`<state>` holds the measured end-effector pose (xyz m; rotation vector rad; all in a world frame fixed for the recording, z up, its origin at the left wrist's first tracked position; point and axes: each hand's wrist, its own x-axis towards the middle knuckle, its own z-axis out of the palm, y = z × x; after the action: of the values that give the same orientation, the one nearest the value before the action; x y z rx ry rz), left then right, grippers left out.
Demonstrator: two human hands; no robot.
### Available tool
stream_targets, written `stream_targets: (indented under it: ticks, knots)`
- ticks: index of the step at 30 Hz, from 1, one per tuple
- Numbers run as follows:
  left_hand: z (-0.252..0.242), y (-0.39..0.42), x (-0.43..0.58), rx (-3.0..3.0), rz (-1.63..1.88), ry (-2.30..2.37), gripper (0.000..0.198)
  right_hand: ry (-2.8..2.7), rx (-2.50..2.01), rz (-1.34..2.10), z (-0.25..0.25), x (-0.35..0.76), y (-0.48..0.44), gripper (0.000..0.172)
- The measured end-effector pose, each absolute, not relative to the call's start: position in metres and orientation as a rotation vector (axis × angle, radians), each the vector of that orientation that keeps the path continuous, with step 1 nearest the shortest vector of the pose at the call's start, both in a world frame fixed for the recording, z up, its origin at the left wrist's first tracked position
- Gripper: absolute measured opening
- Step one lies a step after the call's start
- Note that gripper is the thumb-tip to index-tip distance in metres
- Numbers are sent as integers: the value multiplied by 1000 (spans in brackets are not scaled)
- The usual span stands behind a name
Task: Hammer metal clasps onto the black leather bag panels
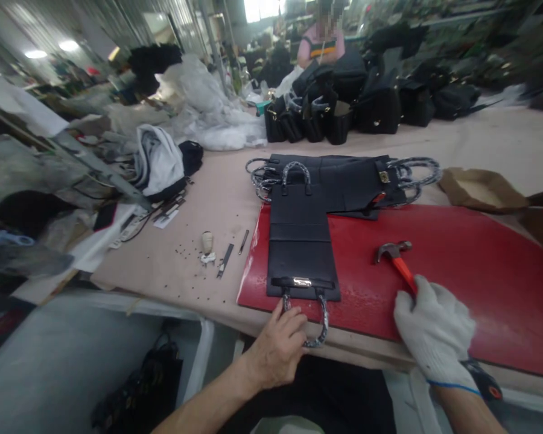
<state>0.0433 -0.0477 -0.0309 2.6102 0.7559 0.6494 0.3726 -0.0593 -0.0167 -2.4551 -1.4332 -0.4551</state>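
Head view: black bag panel (301, 241), centre, on red mat (461, 259), upper end overlapping stacked panels (355, 181). Left hand (280, 345): fingers bent over lower handle (324, 319), closure unclear. Gloved right hand (434, 325): closed round hammer (401, 269). Tabletop (140, 265), left: pale spool (207, 242). Upper centre: black bags (377, 102).

Left grip (278, 346) curled, right grip (434, 325) clenched

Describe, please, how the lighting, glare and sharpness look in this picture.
Head view: ceiling lights and window blown out; head view: metal plate on the near black panel glinting brightly; head view: far black bags soft, left edge smeared, hammer somewhat clearer.
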Motion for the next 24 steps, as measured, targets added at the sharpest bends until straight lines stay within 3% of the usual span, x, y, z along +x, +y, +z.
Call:
stream_targets:
  ticks: [4, 8, 14, 18, 24]
  knots:
    - [-33, -47, 44, 2583, 657, 757, 13, -1709, -2054, -509, -16, 343, -48, 50]
    - [-31, -52, 47, 2544, 693, 791, 11, -1932, -1698, -173, -25, 297, -29, 44]
    - [-26, -51, 39, 2408, 1013, 877, 11, -2061, -1694, -104, -35, 270, -16, 45]
    - [-24, -6, -2, 2247, 1181, 1409, 15, -2056, -1737, -98, -35, 269, -18, 46]
    - [-10, 82, -69, 2049, 444, 2176, 24, -2012, -1801, 0, -28, 261, -23, 50]
